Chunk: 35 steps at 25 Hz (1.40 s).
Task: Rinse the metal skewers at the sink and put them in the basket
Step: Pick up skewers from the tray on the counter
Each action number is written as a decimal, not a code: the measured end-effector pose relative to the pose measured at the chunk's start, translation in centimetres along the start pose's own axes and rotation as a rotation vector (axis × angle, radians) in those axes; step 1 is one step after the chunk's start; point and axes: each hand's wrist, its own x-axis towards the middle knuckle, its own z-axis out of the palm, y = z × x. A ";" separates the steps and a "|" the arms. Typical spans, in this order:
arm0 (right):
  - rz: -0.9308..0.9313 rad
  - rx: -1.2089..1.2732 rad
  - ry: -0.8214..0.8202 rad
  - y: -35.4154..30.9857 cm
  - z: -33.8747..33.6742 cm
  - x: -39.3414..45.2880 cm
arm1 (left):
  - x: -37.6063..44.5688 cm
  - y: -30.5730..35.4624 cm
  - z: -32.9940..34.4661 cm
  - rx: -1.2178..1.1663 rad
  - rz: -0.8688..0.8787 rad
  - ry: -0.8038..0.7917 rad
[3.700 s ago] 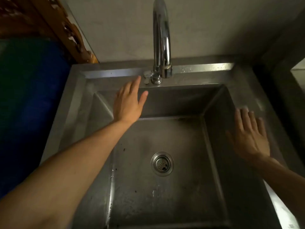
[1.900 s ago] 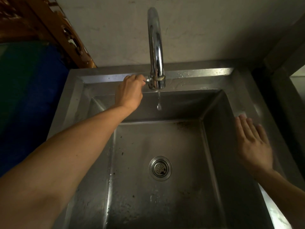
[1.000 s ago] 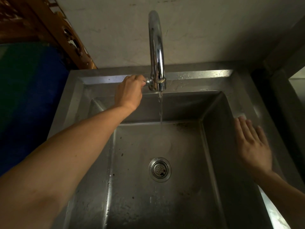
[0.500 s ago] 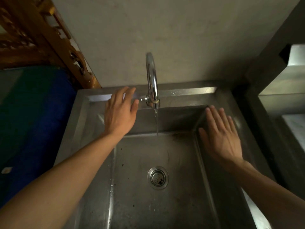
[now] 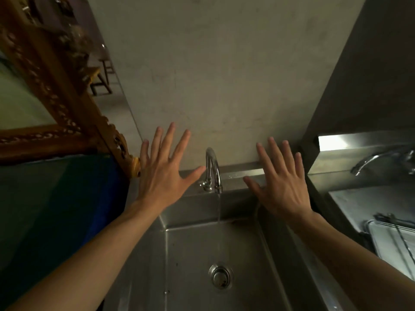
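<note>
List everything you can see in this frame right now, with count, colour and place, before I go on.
sink: one, steel, centre bottom
drain: one, steel, in the sink floor
faucet: one, chrome, at the sink's back rim, water running
wall: one, grey-beige, behind the sink
carved frame: one, brown wood, upper left
blue surface: one, blue-green, left of the sink
second faucet: one, chrome, far right
wire rack: one, metal, lower right; contents unclear
skewers: none clearly visible
left hand: one, open, left of the faucet
right hand: one, open, right of the faucet
</note>
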 end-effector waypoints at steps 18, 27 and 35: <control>0.361 -0.214 0.184 7.0 -20.0 -12.9 | 3.5 16.4 -10.7 -0.322 0.396 0.088; 0.678 -0.351 0.298 16.7 -27.7 -26.3 | 1.6 35.5 -12.0 -0.569 0.660 0.100; 0.720 -0.310 0.264 20.4 -26.4 -30.1 | 0.1 39.8 -10.3 -0.549 0.661 0.082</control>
